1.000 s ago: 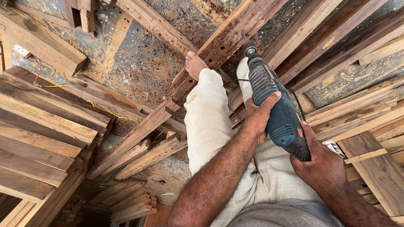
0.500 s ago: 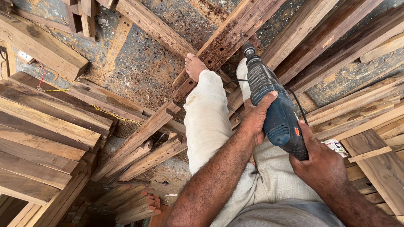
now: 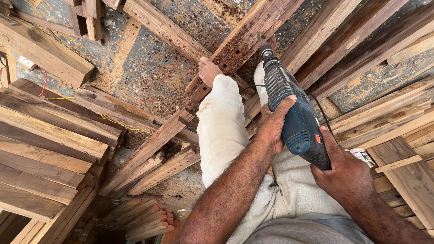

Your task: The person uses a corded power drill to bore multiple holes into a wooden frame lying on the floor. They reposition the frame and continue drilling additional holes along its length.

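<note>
So, two-handed drilling, foot as clamp.
Left hand point(image 3: 273, 126) and right hand point(image 3: 343, 169) fingers wrap the blue drill point(image 3: 291, 115); bare foot point(image 3: 209, 70) pins the holed beam point(image 3: 246, 38) ahead.

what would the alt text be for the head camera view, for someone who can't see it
Looking down, a person grips a blue power drill with the left hand and right hand, its bit on a holed wooden beam. One bare foot rests on that beam, with stacked planks around.
</note>
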